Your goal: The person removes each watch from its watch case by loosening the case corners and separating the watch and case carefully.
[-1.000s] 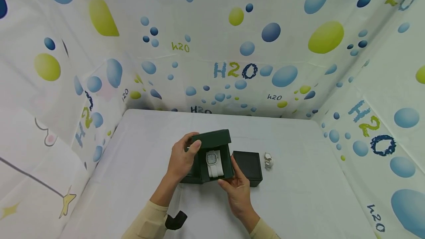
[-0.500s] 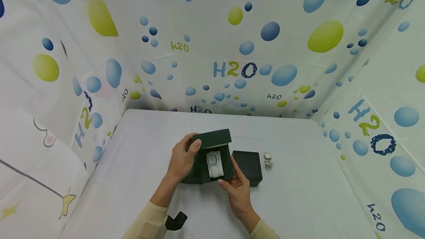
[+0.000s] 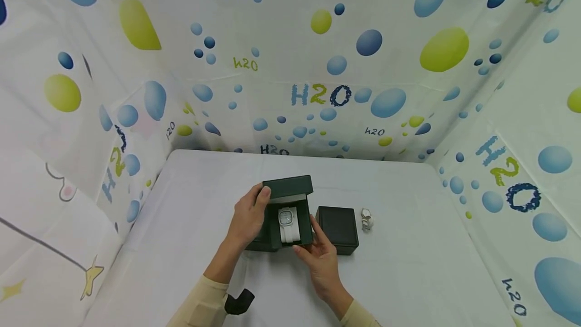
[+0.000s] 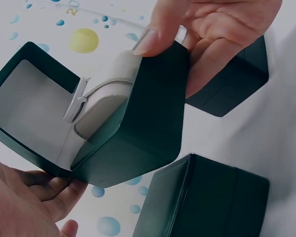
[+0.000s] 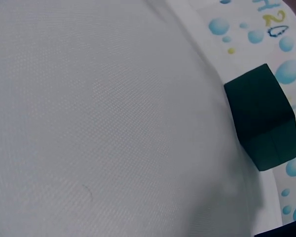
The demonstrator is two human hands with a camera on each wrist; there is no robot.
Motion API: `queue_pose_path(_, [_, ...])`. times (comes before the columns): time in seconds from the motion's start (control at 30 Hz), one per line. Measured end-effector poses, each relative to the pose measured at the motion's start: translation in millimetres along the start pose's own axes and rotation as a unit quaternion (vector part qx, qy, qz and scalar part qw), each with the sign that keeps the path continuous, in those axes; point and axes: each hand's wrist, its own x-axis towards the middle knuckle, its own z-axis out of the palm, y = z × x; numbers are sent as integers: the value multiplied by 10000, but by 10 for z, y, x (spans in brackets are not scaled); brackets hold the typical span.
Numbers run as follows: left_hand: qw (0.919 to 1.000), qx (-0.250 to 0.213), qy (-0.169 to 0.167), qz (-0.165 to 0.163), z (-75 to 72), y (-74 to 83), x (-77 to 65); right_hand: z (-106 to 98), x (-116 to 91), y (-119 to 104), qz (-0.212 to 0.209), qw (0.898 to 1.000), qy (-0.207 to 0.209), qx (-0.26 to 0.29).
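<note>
One watch dial (image 3: 286,217) — head view only

booth-like: printed curtains (image 3: 281,29) round a white table (image 3: 408,276)

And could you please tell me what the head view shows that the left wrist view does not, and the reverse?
Only the head view: the loose silver metal watch and both cream fabric sleeves.
Only the left wrist view: the rounded end of the pale cushion.
Both: the left hand and right hand holding the open dark green rectangular box with its white-strapped watch, plus two dark closed boxes.
</note>
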Motion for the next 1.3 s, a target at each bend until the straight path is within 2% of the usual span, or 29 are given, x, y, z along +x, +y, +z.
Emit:
queue_pose_path(0.27, [9998,84,-31,-198,-50,-13,15,25,13,35,126,9992,-29,-370])
queue_pose_path(0.8, [9993,255,-53,-260,-113,-72,20,112,42,72,149,9996,-143,-193])
queue_pose_path(1.13, [9992,237,24,-331,-203,-170,7,143,79,116,-159,9974,-211,-670])
queue_pose_path(1.3, [9994,214,84,-260,-257,-225,-2,191,86,109,-215,9929,-145,-1159])
